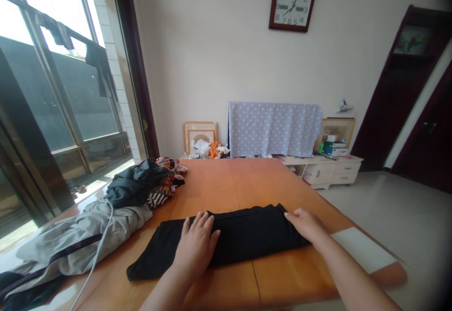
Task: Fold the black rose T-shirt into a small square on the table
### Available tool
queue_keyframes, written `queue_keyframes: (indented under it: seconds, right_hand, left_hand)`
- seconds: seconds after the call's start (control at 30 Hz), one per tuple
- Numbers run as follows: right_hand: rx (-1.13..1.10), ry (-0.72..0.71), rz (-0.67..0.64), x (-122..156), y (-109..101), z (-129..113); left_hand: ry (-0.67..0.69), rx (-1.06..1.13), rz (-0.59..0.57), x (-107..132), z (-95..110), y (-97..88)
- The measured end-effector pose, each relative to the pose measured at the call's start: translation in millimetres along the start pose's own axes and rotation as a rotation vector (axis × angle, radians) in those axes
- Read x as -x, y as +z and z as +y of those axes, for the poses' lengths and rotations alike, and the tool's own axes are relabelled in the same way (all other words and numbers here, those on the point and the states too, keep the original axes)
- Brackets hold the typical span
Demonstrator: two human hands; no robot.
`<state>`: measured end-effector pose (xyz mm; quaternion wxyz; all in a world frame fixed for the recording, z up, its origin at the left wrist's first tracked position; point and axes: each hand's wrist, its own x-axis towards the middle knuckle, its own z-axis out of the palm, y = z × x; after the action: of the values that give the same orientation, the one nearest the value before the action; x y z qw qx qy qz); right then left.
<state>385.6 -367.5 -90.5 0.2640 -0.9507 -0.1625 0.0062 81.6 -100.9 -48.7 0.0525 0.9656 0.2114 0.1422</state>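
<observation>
A folded black garment (247, 235), perhaps trousers, lies lengthwise across the wooden table (226, 184) in front of me. My left hand (198, 241) rests flat on its left half, fingers stretched out and the thumb apart. At the garment's right end, my right hand (308, 226) has its fingers closed on the edge of the cloth. Part of that edge is hidden under the hand.
To the left is a heap of loose clothes: a grey garment (116, 224), a dark one (132, 184) and striped cloth (158, 198). A white cord (102, 240) crosses it. A white sheet (363, 249) lies near the table's right edge. A low white cabinet (335, 172) stands beyond.
</observation>
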Motion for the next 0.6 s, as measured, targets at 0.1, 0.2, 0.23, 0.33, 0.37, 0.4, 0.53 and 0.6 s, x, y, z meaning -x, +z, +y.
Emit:
queue_keyframes:
  seconds: [0.1, 0.2, 0.23, 0.33, 0.37, 0.4, 0.53, 0.6]
  right_hand:
    - [-0.088, 0.062, -0.045, 7, -2, -2]
    - [-0.201, 0.099, -0.084, 10, -3, -10]
    - [-0.23, 0.102, -0.1, 11, -3, -13]
    - [-0.359, 0.135, -0.175, 11, -4, -20]
    - [-0.41, 0.15, -0.206, 11, -5, -21]
    - [-0.465, 0.167, -0.241, 12, -5, -22]
    - [-0.701, 0.249, -0.374, 14, -11, -22]
    - [-0.81, 0.29, -0.398, 14, -14, -22]
  left_hand:
    - [0.144, 0.076, -0.013, -9, 42, 13.8]
    - [0.246, 0.126, -0.047, -16, 73, 32.2]
    - [0.262, 0.137, -0.067, -17, 80, 38.5]
    - [0.27, 0.147, -0.112, -19, 90, 54.5]
    - [0.268, 0.146, -0.117, -19, 91, 58.2]
    - [0.268, 0.143, -0.117, -18, 91, 61.0]
    - [0.274, 0.138, -0.117, -18, 87, 65.0]
    - [0.275, 0.14, -0.12, -19, 87, 65.4]
